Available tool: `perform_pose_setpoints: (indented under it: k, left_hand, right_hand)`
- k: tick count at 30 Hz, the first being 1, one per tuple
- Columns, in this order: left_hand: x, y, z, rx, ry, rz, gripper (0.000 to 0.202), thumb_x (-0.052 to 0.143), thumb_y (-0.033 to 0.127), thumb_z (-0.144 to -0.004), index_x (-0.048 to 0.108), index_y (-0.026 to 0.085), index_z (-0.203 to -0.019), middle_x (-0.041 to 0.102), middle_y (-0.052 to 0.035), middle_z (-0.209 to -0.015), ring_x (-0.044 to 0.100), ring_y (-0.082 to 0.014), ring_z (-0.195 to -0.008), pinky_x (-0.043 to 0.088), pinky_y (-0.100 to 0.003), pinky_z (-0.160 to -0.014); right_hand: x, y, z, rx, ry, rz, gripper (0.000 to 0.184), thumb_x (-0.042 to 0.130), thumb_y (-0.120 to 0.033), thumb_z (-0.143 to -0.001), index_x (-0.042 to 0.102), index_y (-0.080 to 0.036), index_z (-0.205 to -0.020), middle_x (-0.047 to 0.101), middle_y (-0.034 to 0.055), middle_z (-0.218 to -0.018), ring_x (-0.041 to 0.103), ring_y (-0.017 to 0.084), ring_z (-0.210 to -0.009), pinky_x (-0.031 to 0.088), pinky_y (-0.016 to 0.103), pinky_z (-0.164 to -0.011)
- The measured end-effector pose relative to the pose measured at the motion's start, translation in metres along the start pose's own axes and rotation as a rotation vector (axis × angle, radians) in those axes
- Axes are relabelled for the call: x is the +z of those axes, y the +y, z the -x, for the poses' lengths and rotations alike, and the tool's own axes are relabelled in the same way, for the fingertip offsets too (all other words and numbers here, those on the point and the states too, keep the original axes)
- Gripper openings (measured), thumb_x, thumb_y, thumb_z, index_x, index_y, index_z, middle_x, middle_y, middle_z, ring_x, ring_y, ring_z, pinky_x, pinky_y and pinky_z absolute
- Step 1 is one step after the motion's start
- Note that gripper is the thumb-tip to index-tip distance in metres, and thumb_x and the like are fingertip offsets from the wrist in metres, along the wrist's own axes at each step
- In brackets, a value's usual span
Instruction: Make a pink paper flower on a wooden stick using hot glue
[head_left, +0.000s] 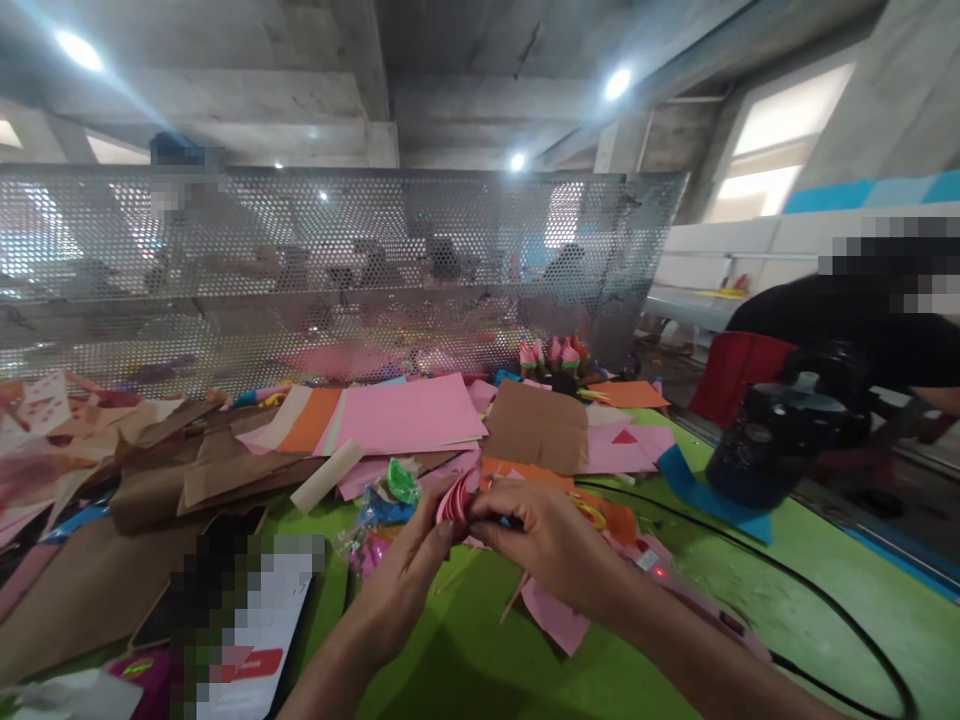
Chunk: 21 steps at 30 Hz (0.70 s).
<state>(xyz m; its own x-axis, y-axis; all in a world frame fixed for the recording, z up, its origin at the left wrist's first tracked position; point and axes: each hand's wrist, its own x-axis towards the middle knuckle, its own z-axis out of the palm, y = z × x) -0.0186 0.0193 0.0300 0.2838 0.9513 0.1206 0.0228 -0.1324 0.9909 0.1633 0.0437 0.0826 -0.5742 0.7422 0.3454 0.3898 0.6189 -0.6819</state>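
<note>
A small pink and red swirled paper piece (456,502) is pinched between the fingers of both hands over the green table. My left hand (405,575) grips it from the left, thumb toward me. My right hand (551,535) is closed on its right side, with the fingertips partly hidden. Pink paper (553,615) lies under my right wrist, near a thin stick (513,598). Beside my right forearm rests a pink corded tool (694,592) with a red light, resembling a hot glue gun. Clear plastic wrap with green, blue and magenta pieces (403,482) lies beyond my left hand.
Pink sheets (412,415), brown card (536,425) and orange paper cover the table's back. Several pink swirled cones (566,352) stand by the perforated metal screen (375,270). A black cable (795,560) curves across the right. A dark jug (765,440) stands near another person (817,310).
</note>
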Motion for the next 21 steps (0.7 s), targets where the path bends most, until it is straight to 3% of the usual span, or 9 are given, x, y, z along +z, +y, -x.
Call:
perform_pose_setpoints:
  k: [8,21]
  left_hand:
    - [0.0004,0.0011,-0.0004,0.020,0.000,0.009,0.052,0.040,0.046,-0.097,0.038,0.029,-0.146,0.042,0.0003,-0.152,0.031,-0.0227,-0.141,0.023,-0.033,-0.116]
    - [0.0006,0.0013,0.0012,-0.038,-0.004,0.038,0.057,0.039,0.051,-0.096,0.033,0.028,-0.149,0.039,-0.0005,-0.154,0.036,-0.0254,-0.137,0.033,-0.033,-0.108]
  right_hand:
    - [-0.0045,0.0005,-0.0001,-0.040,-0.050,0.005,0.019,0.057,-0.021,-0.094,0.074,-0.018,-0.085,0.070,0.0002,-0.079,0.062,0.014,-0.075,0.043,0.022,-0.069]
    - [-0.0096,-0.0018,0.0011,-0.037,-0.090,0.037,0.017,0.057,-0.019,-0.094,0.072,-0.017,-0.086,0.070,0.0018,-0.081,0.061,0.016,-0.077,0.044,0.024,-0.070]
